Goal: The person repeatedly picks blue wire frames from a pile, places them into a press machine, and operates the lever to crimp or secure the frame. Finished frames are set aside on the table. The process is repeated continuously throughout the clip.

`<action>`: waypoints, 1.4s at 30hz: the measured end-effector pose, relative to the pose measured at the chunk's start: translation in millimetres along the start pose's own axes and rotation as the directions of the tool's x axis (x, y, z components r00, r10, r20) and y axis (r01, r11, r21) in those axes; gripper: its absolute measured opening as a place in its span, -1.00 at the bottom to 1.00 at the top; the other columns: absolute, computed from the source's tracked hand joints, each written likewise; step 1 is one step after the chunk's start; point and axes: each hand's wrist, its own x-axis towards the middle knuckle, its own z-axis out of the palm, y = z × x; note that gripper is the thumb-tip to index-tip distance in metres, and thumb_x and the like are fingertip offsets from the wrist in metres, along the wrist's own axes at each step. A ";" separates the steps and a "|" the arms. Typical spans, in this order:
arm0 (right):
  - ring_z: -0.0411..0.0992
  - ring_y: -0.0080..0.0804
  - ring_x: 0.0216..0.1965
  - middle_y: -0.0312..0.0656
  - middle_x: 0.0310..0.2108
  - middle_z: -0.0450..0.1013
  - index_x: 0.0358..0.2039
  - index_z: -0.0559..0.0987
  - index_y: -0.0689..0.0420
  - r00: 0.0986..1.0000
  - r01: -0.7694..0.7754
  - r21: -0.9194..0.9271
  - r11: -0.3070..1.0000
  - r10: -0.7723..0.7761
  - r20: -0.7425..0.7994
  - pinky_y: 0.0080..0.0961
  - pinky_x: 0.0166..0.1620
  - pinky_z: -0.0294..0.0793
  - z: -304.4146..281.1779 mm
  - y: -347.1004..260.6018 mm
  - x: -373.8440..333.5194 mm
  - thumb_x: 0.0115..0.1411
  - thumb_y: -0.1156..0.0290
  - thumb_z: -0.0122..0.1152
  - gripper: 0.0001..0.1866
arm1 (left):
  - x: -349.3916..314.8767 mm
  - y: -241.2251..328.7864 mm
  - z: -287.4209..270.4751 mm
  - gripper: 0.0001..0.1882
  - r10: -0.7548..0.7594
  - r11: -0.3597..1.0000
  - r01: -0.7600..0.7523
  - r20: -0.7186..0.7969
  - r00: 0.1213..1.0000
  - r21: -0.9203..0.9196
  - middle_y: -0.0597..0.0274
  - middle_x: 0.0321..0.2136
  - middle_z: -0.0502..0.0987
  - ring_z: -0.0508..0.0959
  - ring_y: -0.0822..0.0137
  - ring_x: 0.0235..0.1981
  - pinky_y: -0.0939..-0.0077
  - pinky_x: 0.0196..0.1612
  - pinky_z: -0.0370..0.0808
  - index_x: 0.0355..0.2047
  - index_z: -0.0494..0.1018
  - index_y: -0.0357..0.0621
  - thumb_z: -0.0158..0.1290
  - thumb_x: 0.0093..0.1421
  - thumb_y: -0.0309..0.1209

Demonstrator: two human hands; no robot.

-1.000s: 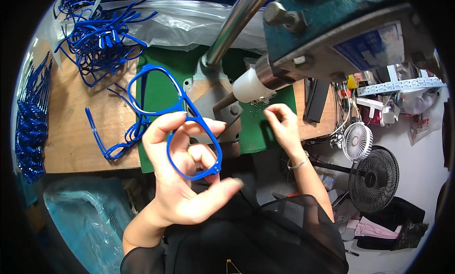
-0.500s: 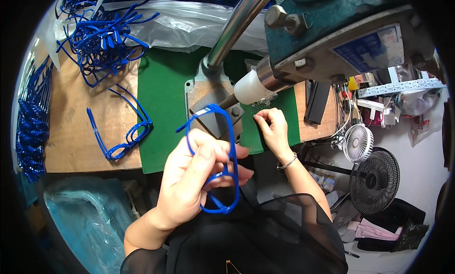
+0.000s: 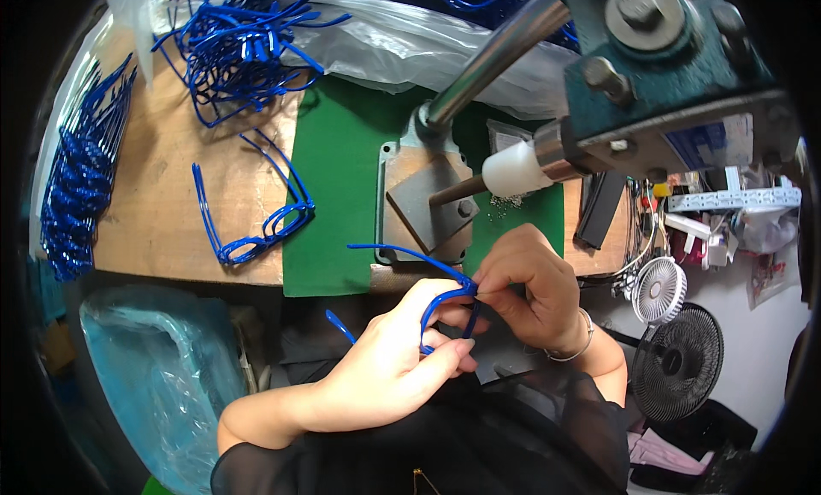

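Frame resting in left hand, right hand touching its end
Press is standing on mat; glasses are straddling mat's left edge, pile lying behind.

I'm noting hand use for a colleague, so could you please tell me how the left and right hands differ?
The left hand holds the blue glasses frame by its rim; the right hand pinches at the frame's corner, though exactly what it grips is unclear. The right hand wears a silvery bracelet; the left hand wears none. Both hands meet at the same frame.
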 end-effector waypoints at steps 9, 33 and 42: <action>0.34 -0.37 -0.40 -0.39 -0.47 0.48 -0.49 0.56 0.06 0.999 0.023 -0.041 0.999 -0.021 0.048 -0.53 -0.32 0.34 -5.6 2.6 2.1 -0.14 0.49 0.34 -0.85 | 0.0 0.0 0.4 -0.56 -0.026 0.999 0.026 0.015 1.000 0.022 0.01 -0.15 0.37 0.52 0.39 -0.30 0.56 -0.21 0.48 0.06 0.07 -0.23 -0.11 0.18 -0.60; 0.34 -0.39 -0.46 -0.26 -0.51 0.43 -0.46 0.54 0.17 1.000 -0.001 0.175 0.985 0.002 -0.004 -0.55 -0.37 0.33 -5.0 6.5 -1.8 -0.11 0.60 0.30 -0.85 | 2.3 5.6 3.3 -0.56 -0.126 0.960 0.143 0.084 0.988 -0.242 -0.02 -0.18 0.42 0.55 0.29 -0.33 0.47 -0.24 0.51 0.03 0.10 -0.28 -0.05 0.14 -0.58; 0.36 -0.58 -0.42 -0.25 -0.47 0.43 -0.46 0.49 0.28 0.884 -0.267 0.311 0.912 0.360 -0.298 -0.69 -0.33 0.33 -9.1 18.1 -4.3 0.02 0.61 0.19 -0.94 | 41.9 56.2 11.5 -0.50 0.212 0.973 -0.223 -0.169 0.963 -0.051 0.01 -0.24 0.47 0.54 0.34 -0.41 0.45 -0.30 0.53 0.05 0.02 -0.27 -0.04 0.14 -0.55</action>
